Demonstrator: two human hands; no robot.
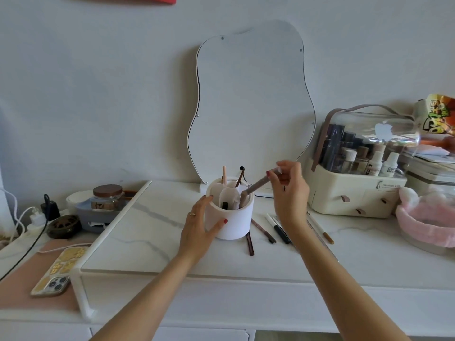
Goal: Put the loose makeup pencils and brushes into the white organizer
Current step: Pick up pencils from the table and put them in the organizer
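The white organizer (232, 219), a round cup with inner dividers, stands on the marble tabletop below the mirror. My left hand (198, 223) cups its left side. My right hand (289, 190) pinches the top of a taupe makeup pencil (257, 185), tilted with its lower end over the organizer's right compartment. A pink-handled brush (224, 174) and a dark brush (240, 177) stand inside. Several loose pencils lie on the table right of the cup: a dark red one (250, 244), a brown one (263, 230), a black-and-white pen (278, 228) and a gold-tipped white pencil (321, 230).
A wavy mirror (251, 99) leans on the wall behind the cup. A cream cosmetics case (354, 193) with a clear lid stands at right, a pink fluffy headband (428, 217) beyond it. At left, off the raised marble shelf (147, 232), lie a phone (57, 274), a jar (107, 196) and cables.
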